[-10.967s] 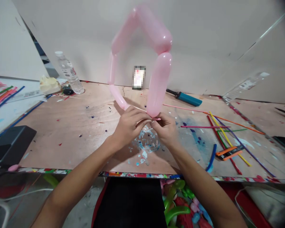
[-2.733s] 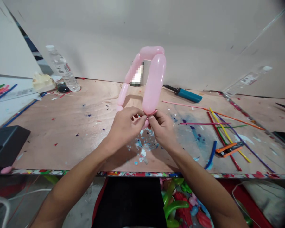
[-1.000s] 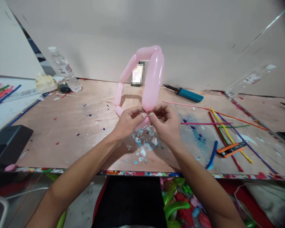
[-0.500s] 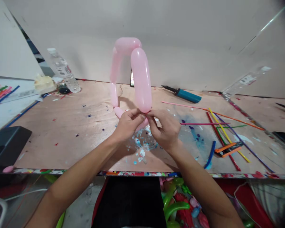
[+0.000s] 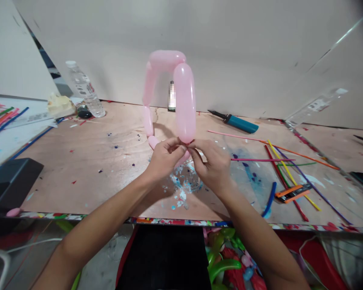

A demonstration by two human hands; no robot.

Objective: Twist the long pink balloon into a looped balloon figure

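Head view: the table (image 5: 93, 161) carries the work area. The segmented pink balloon (image 5: 185, 102) rises above it in an angular loop, its largest segment upright over the fingers. The left hand (image 5: 167, 158) and right hand (image 5: 211, 162) each pinch the balloon at this segment's lower end, fingertips nearly meeting. A teal pump (image 5: 242, 124) lies behind the right hand. The step in hand appears to be securing the joint; the next move calls for a firm two-sided pinch without squeezing the inflated film.
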